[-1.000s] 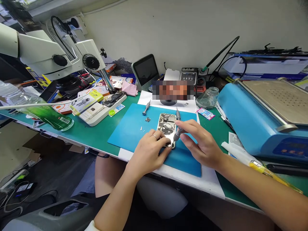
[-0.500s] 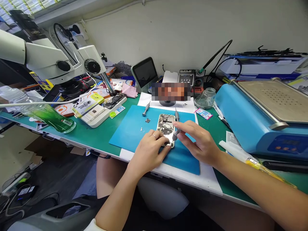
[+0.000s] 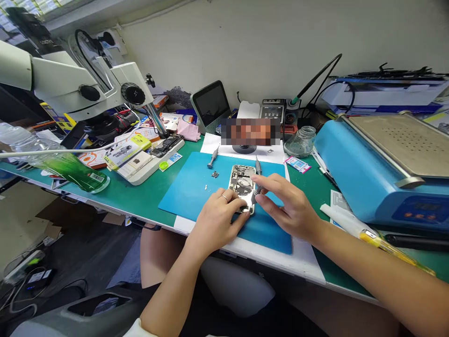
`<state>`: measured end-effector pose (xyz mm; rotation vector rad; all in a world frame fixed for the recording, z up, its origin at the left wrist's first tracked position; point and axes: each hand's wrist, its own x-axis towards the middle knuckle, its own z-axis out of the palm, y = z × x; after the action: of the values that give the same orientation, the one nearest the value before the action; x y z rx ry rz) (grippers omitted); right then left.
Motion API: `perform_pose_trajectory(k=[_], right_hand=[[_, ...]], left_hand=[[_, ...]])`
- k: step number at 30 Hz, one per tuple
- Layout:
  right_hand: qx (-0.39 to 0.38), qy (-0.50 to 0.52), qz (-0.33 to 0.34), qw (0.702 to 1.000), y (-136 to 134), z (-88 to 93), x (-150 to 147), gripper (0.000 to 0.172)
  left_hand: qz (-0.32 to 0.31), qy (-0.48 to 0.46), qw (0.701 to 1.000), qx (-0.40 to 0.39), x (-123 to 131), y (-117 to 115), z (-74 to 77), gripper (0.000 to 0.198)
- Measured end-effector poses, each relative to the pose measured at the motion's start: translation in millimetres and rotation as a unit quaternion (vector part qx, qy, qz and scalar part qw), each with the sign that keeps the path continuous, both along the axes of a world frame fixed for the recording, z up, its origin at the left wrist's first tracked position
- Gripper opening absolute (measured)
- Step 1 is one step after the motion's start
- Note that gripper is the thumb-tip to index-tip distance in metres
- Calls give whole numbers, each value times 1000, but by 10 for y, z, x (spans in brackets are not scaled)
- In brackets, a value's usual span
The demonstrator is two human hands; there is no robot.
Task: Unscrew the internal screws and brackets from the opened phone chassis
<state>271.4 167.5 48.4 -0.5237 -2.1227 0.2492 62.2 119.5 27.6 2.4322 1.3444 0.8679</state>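
An opened phone (image 3: 242, 180) with its inner parts showing lies on a blue mat (image 3: 189, 187). My left hand (image 3: 220, 217) grips the phone's lower end, a ring on one finger. Over the phone's right edge, my right hand (image 3: 289, 203) holds a small grey screwdriver (image 3: 257, 191) between thumb and fingers; its tip is too small to make out. Another screwdriver (image 3: 258, 166) lies just behind that hand, and a third screwdriver (image 3: 212, 159) is at the mat's back. A small dark part (image 3: 215, 174) rests left of the phone, near tiny white pieces (image 3: 206, 187).
A microscope (image 3: 73, 89) stands at the left above boxes, beside a bottle of green liquid (image 3: 84, 175). Behind the mat are a small screen (image 3: 211, 103), a glass jar (image 3: 300, 142) and a soldering station (image 3: 272, 111). A blue machine (image 3: 372, 182) occupies the right.
The screwdriver in my right hand stands slightly more upright, and the fingers round it have shifted a little. My left hand stays on the phone. The head view has moved slightly.
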Motion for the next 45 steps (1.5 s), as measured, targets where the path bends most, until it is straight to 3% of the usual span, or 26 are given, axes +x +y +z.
perform_pose_trajectory(k=[10, 45], right_hand=[[-30, 6, -17, 999, -6, -79, -14, 62], [-36, 7, -34, 999, -24, -102, -4, 56]], left_hand=[[0, -2, 1000, 0, -1, -3, 3, 11], [-2, 2, 1000, 0, -14, -3, 20, 10]])
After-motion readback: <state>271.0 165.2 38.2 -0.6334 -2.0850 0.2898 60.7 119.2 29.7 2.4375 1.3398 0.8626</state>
